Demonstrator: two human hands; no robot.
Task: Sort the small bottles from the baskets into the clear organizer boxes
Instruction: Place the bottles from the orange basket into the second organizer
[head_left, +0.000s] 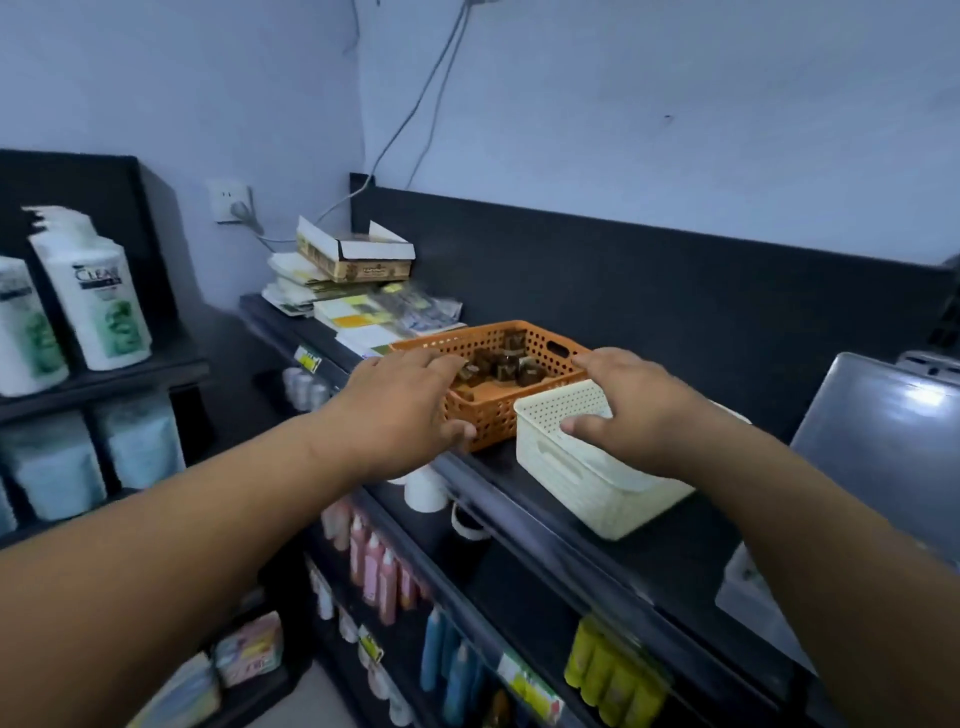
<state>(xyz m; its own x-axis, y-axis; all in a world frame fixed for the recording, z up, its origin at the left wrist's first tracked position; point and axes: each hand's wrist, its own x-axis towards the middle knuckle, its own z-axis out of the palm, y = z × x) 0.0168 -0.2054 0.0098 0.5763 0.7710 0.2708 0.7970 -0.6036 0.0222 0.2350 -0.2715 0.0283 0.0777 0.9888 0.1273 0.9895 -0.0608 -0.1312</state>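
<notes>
On the far left, white shampoo bottles (93, 291) stand on a dark shelf. Further right, a cardboard box (358, 260) lies on a pile of papers at the back of the black surface (597, 561). The left hand (400, 405) lies over the left end of the orange basket (498, 410), fingers spread and nearly straight, thumb against its near corner. Small brown bottles (498, 366) sit inside this basket. Just beside it stands a cream basket (597, 488). The right hand (639, 405) hovers over the cream basket, fingers apart and holding nothing, the index finger reaching toward the orange rim; I cannot tell if it touches.
</notes>
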